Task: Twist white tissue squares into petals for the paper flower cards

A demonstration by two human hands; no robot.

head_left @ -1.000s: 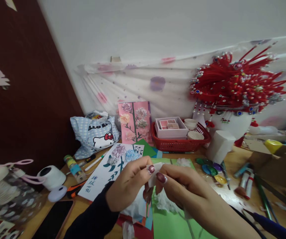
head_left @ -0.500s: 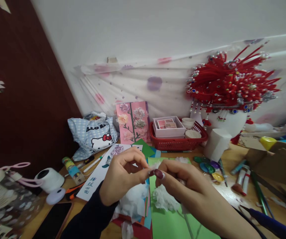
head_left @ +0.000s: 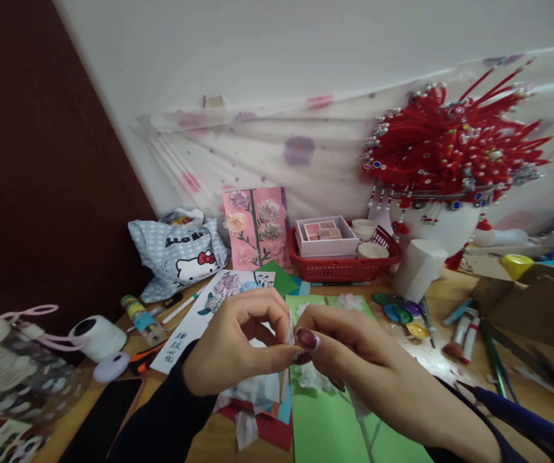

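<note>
My left hand (head_left: 244, 337) and my right hand (head_left: 349, 350) meet in the middle of the view, fingertips touching. Pinched between them is a small piece of white tissue paper (head_left: 289, 328), mostly covered by the fingers. Beneath the right hand lies a green sheet (head_left: 325, 427) with a drawn stem and crumpled white tissue flowers (head_left: 313, 378), partly hidden. Under the left hand a heap of white tissue (head_left: 252, 392) rests on a stack of coloured paper (head_left: 277, 432).
Behind stand a pink flower picture (head_left: 257, 225), a red basket (head_left: 339, 269) and a red beaded headdress (head_left: 450, 148). To the left are a phone (head_left: 103, 421) and a glue bottle (head_left: 142, 318). Paint pots (head_left: 405, 315), markers (head_left: 470, 337) and a cardboard box (head_left: 532, 308) lie right.
The view has tilted slightly, so the background sits higher. My hands stay together, with the left fingers curled into a rounder loop and the right fingertips pressed against them.
</note>
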